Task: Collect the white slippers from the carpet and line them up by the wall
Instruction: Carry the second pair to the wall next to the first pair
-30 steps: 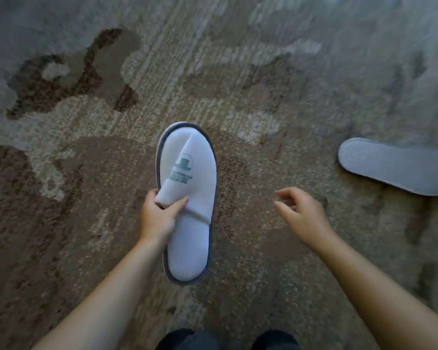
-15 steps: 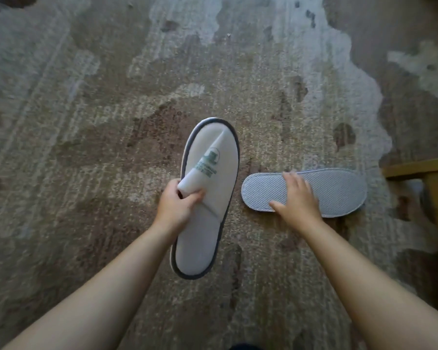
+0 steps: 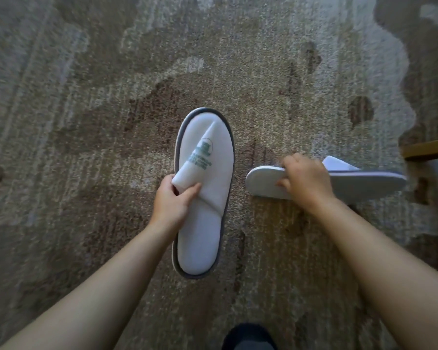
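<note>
My left hand (image 3: 171, 200) pinches the folded upper of a white slipper (image 3: 202, 223) with a grey rim and a green logo, holding it toe-away above the patterned carpet (image 3: 86, 122). To its right, my right hand (image 3: 305, 180) grips the edge of a second white slipper (image 3: 263, 183), which is tilted up on its side with the sole toward me and its upper showing behind the hand. The two slippers are apart, a short gap between them.
A wooden furniture leg and rail (image 3: 425, 149) stand at the right edge, close to the second slipper's far end. A dark clothed knee or foot (image 3: 248, 337) shows at the bottom. Carpet stretches open to the left and ahead.
The right hand went from resting flat on the sole-up slipper to gripping it and tipping it up on edge. The left hand still holds the first slipper.
</note>
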Demonstrator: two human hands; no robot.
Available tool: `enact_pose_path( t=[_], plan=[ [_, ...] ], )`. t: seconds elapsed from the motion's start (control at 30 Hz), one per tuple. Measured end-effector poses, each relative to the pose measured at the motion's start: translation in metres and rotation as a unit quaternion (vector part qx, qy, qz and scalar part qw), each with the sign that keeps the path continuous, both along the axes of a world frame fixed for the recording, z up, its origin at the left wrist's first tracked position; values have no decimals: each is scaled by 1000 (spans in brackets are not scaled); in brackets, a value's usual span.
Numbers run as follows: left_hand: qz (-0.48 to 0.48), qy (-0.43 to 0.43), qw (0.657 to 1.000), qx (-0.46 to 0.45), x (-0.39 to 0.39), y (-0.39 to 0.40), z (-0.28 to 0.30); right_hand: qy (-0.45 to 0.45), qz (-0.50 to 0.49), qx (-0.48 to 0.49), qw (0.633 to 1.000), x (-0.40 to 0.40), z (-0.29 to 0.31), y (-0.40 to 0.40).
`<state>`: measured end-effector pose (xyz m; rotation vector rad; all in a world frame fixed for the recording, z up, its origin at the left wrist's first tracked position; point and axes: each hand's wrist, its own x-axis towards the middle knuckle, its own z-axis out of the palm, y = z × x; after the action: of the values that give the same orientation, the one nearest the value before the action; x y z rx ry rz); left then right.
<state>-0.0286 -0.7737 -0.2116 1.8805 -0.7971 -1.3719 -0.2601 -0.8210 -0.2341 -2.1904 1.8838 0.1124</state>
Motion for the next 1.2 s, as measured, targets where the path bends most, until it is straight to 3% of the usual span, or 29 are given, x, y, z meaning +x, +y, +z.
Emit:
enact_pose_path(
  t=[0.1, 0.23, 0.37, 0.43, 0.57, 0.73, 1.0, 1.2],
  plan=[
    [15, 10, 1000, -22, 8, 1, 32, -112, -60, -76, 989, 6, 39, 15],
    [46, 16, 998, -27, 23, 15, 109, -297, -188, -78, 933, 30, 126, 35],
    [57, -1, 998, -12, 32, 26, 231, -434, -248, -58, 864, 55, 258, 47],
    [47, -12, 999, -22, 34, 24, 302, -464, -246, -43, 850, 61, 333, 48],
    [15, -39, 997, -67, 28, 4, 441, -494, -256, -72, 827, 58, 474, 45],
    [-18, 0, 993, -115, -2, -25, 566, -521, -291, -126, 792, 40, 592, 41],
    [-180, 85, 967, -163, -52, -57, 656, -491, -393, -259, 733, 18, 684, 73],
    [-382, 124, 900, -170, -94, -51, 699, -364, -525, -391, 663, 27, 735, 147]
  ],
)
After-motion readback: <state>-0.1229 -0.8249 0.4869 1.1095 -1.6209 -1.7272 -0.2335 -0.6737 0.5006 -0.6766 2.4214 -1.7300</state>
